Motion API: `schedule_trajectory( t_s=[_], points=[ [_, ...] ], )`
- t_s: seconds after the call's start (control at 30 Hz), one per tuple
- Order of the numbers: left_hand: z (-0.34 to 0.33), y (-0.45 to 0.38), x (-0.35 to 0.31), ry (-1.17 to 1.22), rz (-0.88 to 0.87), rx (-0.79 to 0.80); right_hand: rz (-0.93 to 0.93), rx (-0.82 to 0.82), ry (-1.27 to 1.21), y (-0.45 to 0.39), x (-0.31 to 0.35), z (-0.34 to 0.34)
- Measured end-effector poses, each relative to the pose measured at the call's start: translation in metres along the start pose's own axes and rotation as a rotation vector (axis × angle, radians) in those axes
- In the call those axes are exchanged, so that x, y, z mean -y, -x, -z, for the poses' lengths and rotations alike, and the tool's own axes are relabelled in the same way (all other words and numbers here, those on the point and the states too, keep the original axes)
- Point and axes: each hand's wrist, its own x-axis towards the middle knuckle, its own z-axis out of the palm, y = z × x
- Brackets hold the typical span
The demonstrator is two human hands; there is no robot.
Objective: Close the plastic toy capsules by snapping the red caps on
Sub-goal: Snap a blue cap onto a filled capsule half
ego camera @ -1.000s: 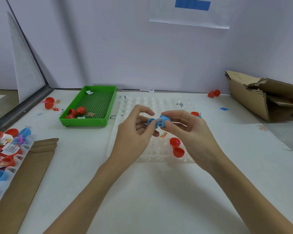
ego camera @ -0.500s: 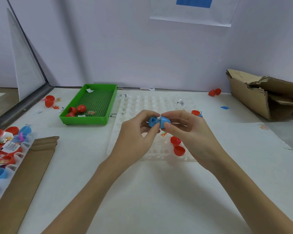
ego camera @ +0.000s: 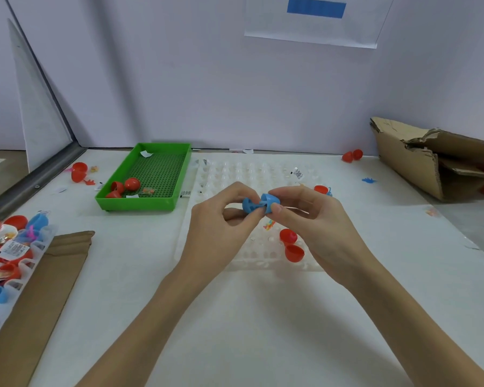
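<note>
A blue plastic capsule with two hinged halves hangs above the clear dimpled tray. My left hand pinches its left half between thumb and fingers. My right hand pinches the right half. The two halves stand a little apart. An open red capsule with its two halves lies on the tray just under my right hand. Another red capsule half sits behind my right hand. A small colourful toy lies on the tray below the blue capsule.
A green tray at the back left holds red capsule pieces. Further left lies a red capsule. A strip of packed capsules and a flat cardboard sheet lie at the left edge. A torn cardboard box stands at the right, two red halves beside it.
My left thumb and fingers have closed onto the blue capsule's left half. Both hands stay over the tray and have turned the capsule slightly.
</note>
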Motion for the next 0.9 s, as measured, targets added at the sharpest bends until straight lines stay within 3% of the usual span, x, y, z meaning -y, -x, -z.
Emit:
schedule_trajectory(
  t_s=[0.4,0.53,0.7,0.9],
  points=[
    [0.0030,-0.0034,0.0017,0.031,-0.031,-0.003,0.069,0.007,0.030,0.0028,0.0007,-0.0036],
    [0.0063,-0.0047,-0.0021,0.115,0.032,-0.005,0.109,0.002,0.059,0.0044,0.0002,-0.0074],
    [0.0071,-0.0046,-0.0024,0.137,0.020,0.123,0.117,-0.045,0.066,0.0026,0.0005,-0.0034],
    [0.0096,-0.0064,-0.0023,0.135,-0.032,0.056,0.127,-0.009,0.050,0.0027,0.0049,-0.0036]
  ],
)
